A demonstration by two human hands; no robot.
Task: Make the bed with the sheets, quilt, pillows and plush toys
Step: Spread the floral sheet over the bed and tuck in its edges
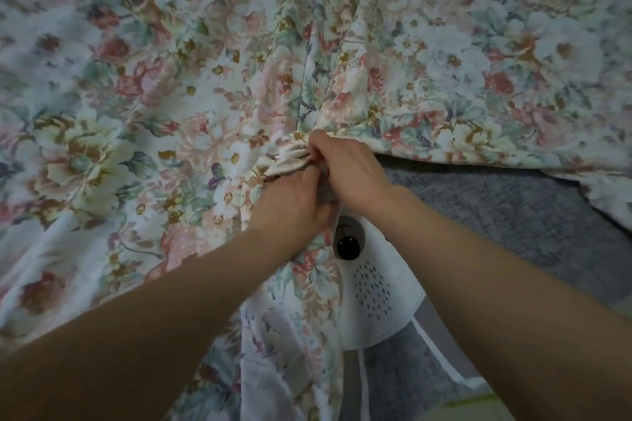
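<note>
Left hand [290, 205], right hand [345, 167] bunch floral sheet [171, 96] edge.

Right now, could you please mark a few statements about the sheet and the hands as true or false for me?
1. The left hand and the right hand both hold the floral sheet at one bunched spot. True.
2. The floral sheet is plain blue. False: it bears a flower print in pink, green and white.
3. A grey surface lies uncovered to the right of the hands. True.
4. The left hand lies flat and idle. False: its fingers curl round the bunched fabric.
</note>
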